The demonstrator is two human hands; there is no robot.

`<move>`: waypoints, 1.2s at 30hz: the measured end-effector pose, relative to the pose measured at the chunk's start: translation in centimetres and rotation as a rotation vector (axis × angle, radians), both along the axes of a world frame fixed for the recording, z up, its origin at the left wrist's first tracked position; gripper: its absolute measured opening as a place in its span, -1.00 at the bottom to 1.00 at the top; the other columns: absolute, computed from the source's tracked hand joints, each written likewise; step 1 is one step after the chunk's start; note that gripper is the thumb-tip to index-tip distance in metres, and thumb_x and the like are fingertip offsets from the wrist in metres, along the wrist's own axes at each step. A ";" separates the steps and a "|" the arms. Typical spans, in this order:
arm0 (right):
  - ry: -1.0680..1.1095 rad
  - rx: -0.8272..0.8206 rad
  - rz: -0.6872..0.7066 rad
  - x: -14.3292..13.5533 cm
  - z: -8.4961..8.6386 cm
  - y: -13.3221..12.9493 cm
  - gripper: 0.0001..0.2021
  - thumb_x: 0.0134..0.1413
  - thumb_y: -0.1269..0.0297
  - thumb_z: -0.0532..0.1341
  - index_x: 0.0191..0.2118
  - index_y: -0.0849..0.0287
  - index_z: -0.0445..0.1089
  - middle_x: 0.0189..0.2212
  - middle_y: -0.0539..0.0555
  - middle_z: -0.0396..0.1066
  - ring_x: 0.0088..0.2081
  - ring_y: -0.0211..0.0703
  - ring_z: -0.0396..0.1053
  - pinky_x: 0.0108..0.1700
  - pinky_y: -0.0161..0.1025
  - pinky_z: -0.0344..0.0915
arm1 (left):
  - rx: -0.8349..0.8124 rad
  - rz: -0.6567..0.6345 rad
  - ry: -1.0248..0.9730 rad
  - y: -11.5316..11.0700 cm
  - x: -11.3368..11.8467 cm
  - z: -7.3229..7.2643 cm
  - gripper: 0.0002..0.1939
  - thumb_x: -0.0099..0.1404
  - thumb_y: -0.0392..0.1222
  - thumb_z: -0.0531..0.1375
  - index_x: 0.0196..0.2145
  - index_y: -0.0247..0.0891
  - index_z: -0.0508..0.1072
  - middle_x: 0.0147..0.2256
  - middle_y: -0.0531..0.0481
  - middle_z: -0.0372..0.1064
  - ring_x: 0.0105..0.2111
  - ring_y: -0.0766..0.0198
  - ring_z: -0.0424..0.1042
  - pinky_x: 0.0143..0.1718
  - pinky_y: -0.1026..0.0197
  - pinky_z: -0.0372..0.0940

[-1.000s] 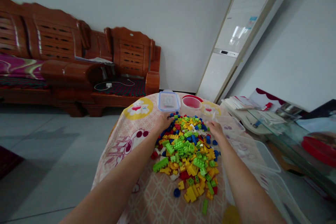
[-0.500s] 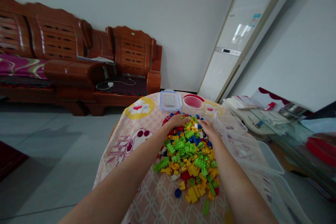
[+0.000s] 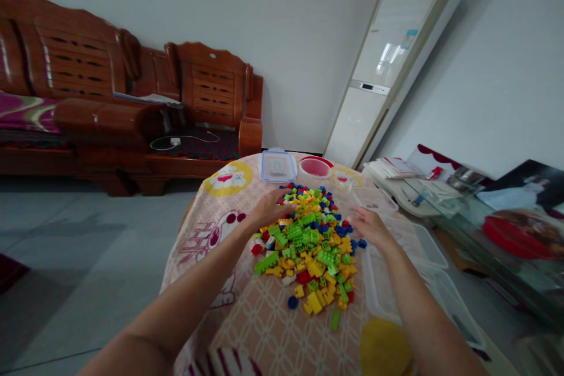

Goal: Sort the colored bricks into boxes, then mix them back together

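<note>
A heap of toy building bricks (image 3: 308, 241) in green, yellow, blue, red and white lies on the patterned tablecloth (image 3: 259, 323). At the heap's upper left edge, my left hand (image 3: 272, 210) is open, fingers reaching over the bricks and holding nothing I can see. My right hand (image 3: 369, 224) is open just right of the heap, fingers apart and slightly blurred, near the clear plastic containers (image 3: 416, 241). A round blue piece (image 3: 292, 302) and a flat green brick (image 3: 335, 320) lie loose at the near side.
Behind the heap are a blue-rimmed lidded box (image 3: 278, 166) and a clear tub with a pink inside (image 3: 315, 167). To the right stands a glass-topped table (image 3: 467, 217) with papers and a red bowl (image 3: 515, 238). A wooden sofa (image 3: 211, 94) is behind at left.
My hands have moved apart from the heap's far part, the left toward the left edge, the right outward to the right. The view has shifted slightly.
</note>
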State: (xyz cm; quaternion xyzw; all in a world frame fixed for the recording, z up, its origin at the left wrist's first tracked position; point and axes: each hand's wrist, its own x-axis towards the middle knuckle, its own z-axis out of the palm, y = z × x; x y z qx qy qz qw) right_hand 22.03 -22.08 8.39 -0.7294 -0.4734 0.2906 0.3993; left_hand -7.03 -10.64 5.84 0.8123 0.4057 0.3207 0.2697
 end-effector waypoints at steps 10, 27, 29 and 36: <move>-0.229 0.185 -0.022 -5.4 -5.4 -12.0 -0.37 0.01 0.00 0.18 0.20 0.12 0.29 0.15 0.20 0.34 0.16 0.15 0.31 0.10 0.06 0.32 | 0.026 0.239 0.194 -5.4 -6.2 -1.6 -0.25 0.20 0.26 0.11 0.21 -0.25 0.26 -0.29 -0.08 0.50 -0.27 0.14 0.48 -0.19 0.18 0.31; -0.260 0.253 -0.198 -9.7 -10.6 -11.3 -0.02 -0.28 0.25 0.35 0.35 0.10 0.01 0.26 0.20 0.15 0.27 0.22 0.12 0.24 0.12 0.14 | -0.098 0.048 0.156 -10.7 -2.7 -5.8 0.16 -0.10 -0.16 0.37 0.37 -0.07 -0.14 0.02 -0.11 0.39 -0.01 0.03 0.38 0.03 0.04 0.28; -0.247 0.253 -0.193 -9.9 -10.2 -10.5 -0.03 -0.27 0.23 0.35 0.35 0.07 0.02 0.26 0.18 0.17 0.26 0.19 0.14 0.24 0.10 0.15 | -0.134 0.034 0.097 -10.7 -2.1 -5.8 0.18 -0.09 -0.19 0.36 0.37 -0.03 -0.21 0.04 -0.08 0.39 0.00 0.05 0.39 0.03 0.04 0.29; 0.001 0.281 -0.167 -11.1 -8.5 -8.1 -0.04 -0.20 0.15 0.34 0.37 0.07 -0.03 0.23 0.14 0.24 0.18 0.08 0.29 0.13 -0.06 0.30 | -0.312 -0.037 -0.124 -10.6 -0.4 -5.7 0.24 -0.10 -0.22 0.38 0.38 -0.07 -0.27 0.10 -0.05 0.37 0.05 0.09 0.39 0.08 0.07 0.30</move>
